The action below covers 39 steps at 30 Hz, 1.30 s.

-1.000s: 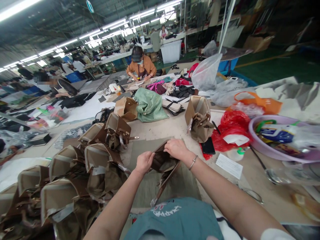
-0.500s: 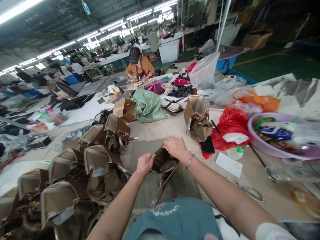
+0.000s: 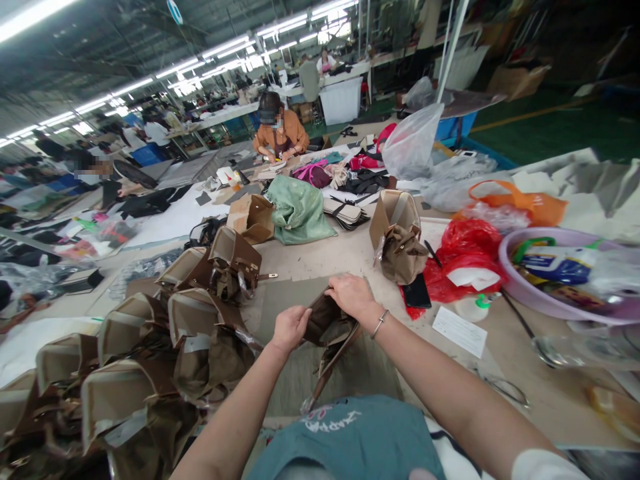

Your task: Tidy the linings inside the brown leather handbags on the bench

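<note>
Both my hands grip a brown handbag (image 3: 327,321) by its upper edge, above a grey-green mat (image 3: 285,380). My left hand (image 3: 291,327) pinches the near left corner of the rim between thumb and fingers. On the far right side of the rim, my right hand (image 3: 351,293) is closed over the edge, its fingertips partly hidden. The bag's opening faces up and toward me, showing a dark brown lining. A strap or flap hangs from it toward my apron (image 3: 345,440). Its lower part is hard to make out.
Several unfinished brown bags (image 3: 125,393) crowd the left side. Another bag (image 3: 400,233) stands ahead on the right, beside a black phone (image 3: 417,292) and a red plastic bag (image 3: 467,243). A purple basin (image 3: 507,280) sits farther right. Across the table a co-worker (image 3: 281,130) bends over work.
The view has shifted very slightly. My hands keep the same hold on the handbag, with hardly any visible movement.
</note>
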Tool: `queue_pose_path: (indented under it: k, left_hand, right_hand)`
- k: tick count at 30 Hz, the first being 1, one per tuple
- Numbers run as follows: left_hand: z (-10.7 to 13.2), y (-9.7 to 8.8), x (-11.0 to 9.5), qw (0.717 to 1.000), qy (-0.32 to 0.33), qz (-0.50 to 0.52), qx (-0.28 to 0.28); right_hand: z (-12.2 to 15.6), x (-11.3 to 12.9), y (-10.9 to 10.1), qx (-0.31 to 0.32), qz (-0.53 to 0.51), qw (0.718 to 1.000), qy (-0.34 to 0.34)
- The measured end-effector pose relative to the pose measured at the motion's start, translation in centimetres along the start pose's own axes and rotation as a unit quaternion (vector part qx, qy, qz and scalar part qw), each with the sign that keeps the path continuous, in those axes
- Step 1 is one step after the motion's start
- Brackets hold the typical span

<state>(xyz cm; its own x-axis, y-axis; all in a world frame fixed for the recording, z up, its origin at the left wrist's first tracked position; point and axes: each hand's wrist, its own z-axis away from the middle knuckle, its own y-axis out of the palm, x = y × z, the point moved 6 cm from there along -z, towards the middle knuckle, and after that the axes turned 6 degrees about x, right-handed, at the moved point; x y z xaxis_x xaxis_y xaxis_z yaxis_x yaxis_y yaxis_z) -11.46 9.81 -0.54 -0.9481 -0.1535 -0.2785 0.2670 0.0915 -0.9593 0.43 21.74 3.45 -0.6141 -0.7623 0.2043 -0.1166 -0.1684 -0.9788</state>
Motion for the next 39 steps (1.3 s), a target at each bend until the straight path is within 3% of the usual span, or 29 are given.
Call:
queue_pose_path:
  k: [7,15,18,23,31,39]
  left_hand:
    - [-0.1,0.1,-0.3,0.998,-0.014,-0.027,0.053]
    - [-1.6,-1.3,-1.4,0.970,-0.008,0.008,0.244]
    - [-3.2,-1.6,-2.2,0.973,-0.021,-0.002,0.229]
    - [-4.9,-0.3,-2.7,0.980,-0.047,-0.061,0.183]
    - [-4.7,0.3,-2.2,0.981,-0.070,-0.056,0.169]
    - [-4.6,0.4,-2.6,0.983,-0.064,-0.050,0.163]
  right_hand:
    - [-0.2,0.3,0.3,0.030,-0.007,0.999,-0.041]
    - [-0.5,0.5,-0.2,0.046,-0.002,0.998,-0.051]
    - [-0.5,0.5,-0.4,0.048,0.003,0.998,-0.047]
    - [0.0,0.0,-0.8,0.054,0.005,0.998,-0.034]
    - [1.6,-1.1,-0.5,0.010,-0.003,1.000,-0.010]
    - [0.9,-1.7,-0.3,-0.017,-0.014,1.000,0.005]
